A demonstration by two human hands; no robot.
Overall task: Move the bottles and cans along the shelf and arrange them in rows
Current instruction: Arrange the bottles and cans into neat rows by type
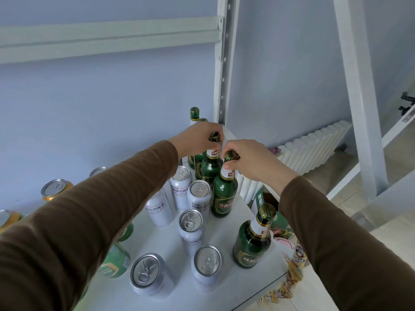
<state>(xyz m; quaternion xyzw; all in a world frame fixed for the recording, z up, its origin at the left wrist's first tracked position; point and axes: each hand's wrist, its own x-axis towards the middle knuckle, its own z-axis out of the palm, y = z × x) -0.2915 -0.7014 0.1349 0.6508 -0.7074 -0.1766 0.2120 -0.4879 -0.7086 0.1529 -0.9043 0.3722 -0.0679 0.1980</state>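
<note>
The left hand (197, 136) curls its fingers (214, 140) round the foil cap of one green bottle (210, 168); the right hand (251, 159) pinches the cap of a second bottle (224, 194) just in front of it. Both bottles stand upright on the white shelf (231, 286), near its right edge. Two more bottles (194, 115) stand behind them, and another (252, 241) stands nearer. White cans (190, 230) cluster to the left, with green cans (114, 261) and orange cans (55, 189) beyond.
</note>
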